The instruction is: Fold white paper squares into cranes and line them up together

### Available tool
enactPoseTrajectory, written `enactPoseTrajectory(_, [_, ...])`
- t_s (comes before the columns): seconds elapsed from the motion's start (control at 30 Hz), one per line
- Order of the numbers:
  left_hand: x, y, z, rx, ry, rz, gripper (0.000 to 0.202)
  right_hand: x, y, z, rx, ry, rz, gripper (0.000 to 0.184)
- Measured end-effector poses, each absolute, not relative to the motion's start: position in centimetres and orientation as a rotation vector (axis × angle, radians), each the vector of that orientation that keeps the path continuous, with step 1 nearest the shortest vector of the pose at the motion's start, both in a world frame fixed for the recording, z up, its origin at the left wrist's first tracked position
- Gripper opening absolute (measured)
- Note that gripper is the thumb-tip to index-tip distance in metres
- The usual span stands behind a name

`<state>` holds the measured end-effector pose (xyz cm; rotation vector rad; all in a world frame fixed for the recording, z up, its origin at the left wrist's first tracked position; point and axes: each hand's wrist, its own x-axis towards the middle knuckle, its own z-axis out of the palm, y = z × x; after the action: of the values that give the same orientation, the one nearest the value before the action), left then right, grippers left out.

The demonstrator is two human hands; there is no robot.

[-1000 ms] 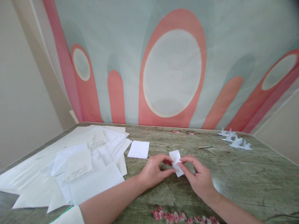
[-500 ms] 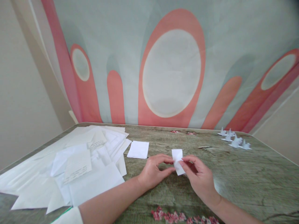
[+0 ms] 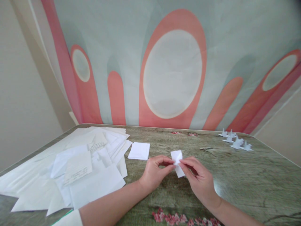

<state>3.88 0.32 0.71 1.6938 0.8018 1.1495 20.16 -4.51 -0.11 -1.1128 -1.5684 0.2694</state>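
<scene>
A small white piece of paper [image 3: 178, 163], partly folded, is held upright just above the table [image 3: 246, 175] in front of me. My left hand [image 3: 155, 172] pinches its left edge with thumb and fingers closed. My right hand [image 3: 197, 178] pinches its right edge, with the fingertips pressed on the fold at the middle. Both hands meet at the paper, near the table's centre.
A wide heap of white sheets [image 3: 77, 163] covers the table's left side. A small stack of white paper [image 3: 139, 150] lies just left of my hands. Several folded white paper figures [image 3: 236, 141] stand at the far right. A painted wall rises behind the table.
The paper has tilted slightly and a diagonal fold now shows on its upper part. Both hands stayed in place, with the fingers shifting a little along the paper.
</scene>
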Motion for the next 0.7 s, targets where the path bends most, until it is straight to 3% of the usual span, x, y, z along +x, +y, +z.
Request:
enactPoseTrajectory(0.37, [4.4,-0.6,0.7,1.533,0.946,1.102,0.016,19.85,-4.81,-0.42,-1.129,-1.548,0.293,0.009])
enactPoseTrajectory(0.7, [4.38,-0.31,0.18,1.484,0.767,1.106,0.031,19.66,-4.82,-0.4,-1.158,-1.552,0.322,0.013])
